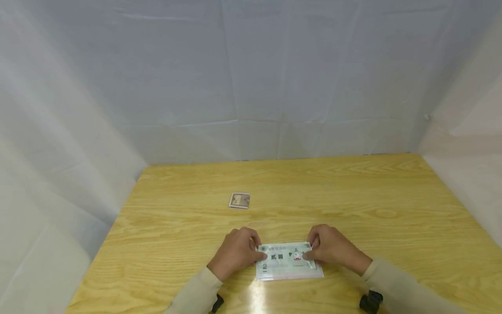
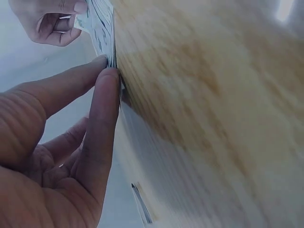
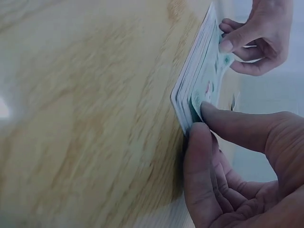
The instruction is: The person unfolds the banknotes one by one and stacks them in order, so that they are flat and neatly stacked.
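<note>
A stack of thin, pale green printed sheets (image 1: 288,266) lies on the wooden table in front of me. Its top sheet shows a figure "2", dark printed blocks and a small cartoon figure. My left hand (image 1: 237,250) pinches the left edge between thumb and fingers. At the opposite edge my right hand (image 1: 333,247) pinches the corner of the top sheet, thumb above. In the right wrist view the layered edges of the stack (image 3: 192,80) show, the top sheet bent up a little near the right thumb (image 3: 237,126).
A small square brown-and-white card (image 1: 239,200) lies farther back on the table (image 1: 345,192), left of the stack. White sheeting (image 1: 274,87) hangs behind the table and on both sides.
</note>
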`<state>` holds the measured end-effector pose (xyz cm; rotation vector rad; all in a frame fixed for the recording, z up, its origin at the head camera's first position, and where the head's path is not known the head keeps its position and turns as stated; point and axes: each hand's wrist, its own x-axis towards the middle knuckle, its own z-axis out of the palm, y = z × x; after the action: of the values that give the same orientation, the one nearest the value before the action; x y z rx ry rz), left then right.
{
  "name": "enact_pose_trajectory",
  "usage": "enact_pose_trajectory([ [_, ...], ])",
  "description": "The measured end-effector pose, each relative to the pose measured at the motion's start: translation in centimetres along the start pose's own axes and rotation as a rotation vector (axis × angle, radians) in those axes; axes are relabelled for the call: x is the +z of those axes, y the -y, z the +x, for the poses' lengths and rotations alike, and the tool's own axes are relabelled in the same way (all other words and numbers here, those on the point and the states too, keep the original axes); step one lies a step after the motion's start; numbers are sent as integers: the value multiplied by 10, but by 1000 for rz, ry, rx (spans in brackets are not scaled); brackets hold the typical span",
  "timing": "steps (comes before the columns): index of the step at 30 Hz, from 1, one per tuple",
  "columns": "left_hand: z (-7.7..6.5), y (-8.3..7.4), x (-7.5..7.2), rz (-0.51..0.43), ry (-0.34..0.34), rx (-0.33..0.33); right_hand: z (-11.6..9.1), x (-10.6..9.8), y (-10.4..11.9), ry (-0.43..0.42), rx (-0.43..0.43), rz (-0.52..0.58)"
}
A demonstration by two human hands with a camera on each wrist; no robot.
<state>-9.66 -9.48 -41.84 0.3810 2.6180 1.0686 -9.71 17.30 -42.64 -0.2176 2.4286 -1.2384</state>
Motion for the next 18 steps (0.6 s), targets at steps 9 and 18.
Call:
enact_pose_trajectory([
  [9,0,0,1,-2,8,-12,3,3,-1,-102,43,-203],
  [18,2,2,-12,-11,-23,12,4,-2,2,-101,-26,-125],
])
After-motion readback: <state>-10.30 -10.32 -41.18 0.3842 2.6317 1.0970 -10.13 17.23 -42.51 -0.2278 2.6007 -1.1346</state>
